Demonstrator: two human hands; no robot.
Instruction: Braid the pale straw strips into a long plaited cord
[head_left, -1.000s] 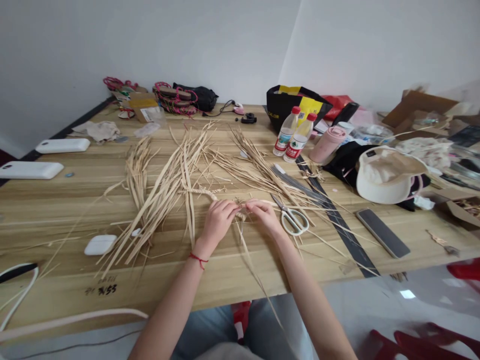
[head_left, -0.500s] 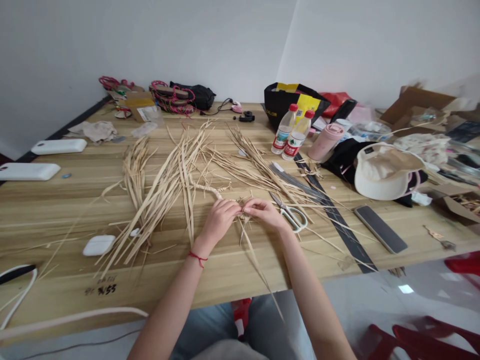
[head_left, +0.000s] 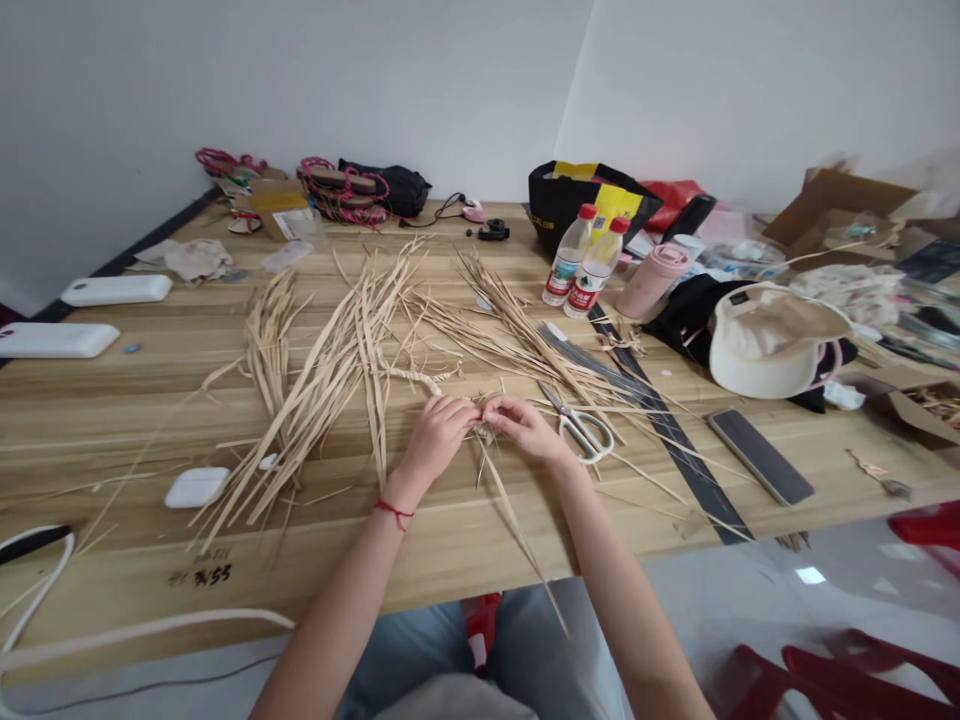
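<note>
Work in hand: a straw braid (head_left: pixel 414 377), lying near the middle of the table (head_left: pixel 465 540), its plaited length running from the left to the left hand (head_left: pixel 442 428); how it continues beneath the fingers is hidden. The left hand pinches the work at its fingertips, and the right hand (head_left: pixel 526 428) pinches just beside, the two nearly touching; the exact strand between them is too small to tell. Judged progress: partial. A stretch is plaited, while loose ends stick out about the hands and one long strand (head_left: pixel 517 520) trails over the near edge, so finishing and trimming appear to remain. Much of the loose straw (head_left: pixel 352 350) lies unplaited on the far side, in about three spreads; individual strands cannot be counted. Other counts: scissors (head_left: pixel 568 411), one pair, just right of the right hand, apart from it; bottles (head_left: pixel 596 275), two, far right, red-capped; pink tumbler (head_left: pixel 654 283), one, beside them; dark phone (head_left: pixel 761 456), one, right; pale cap (head_left: pixel 776 340), one, beyond the phone; white slab-shaped devices (head_left: pixel 116 290), two, far left; small white case (head_left: pixel 196 487), one, near left.
</note>
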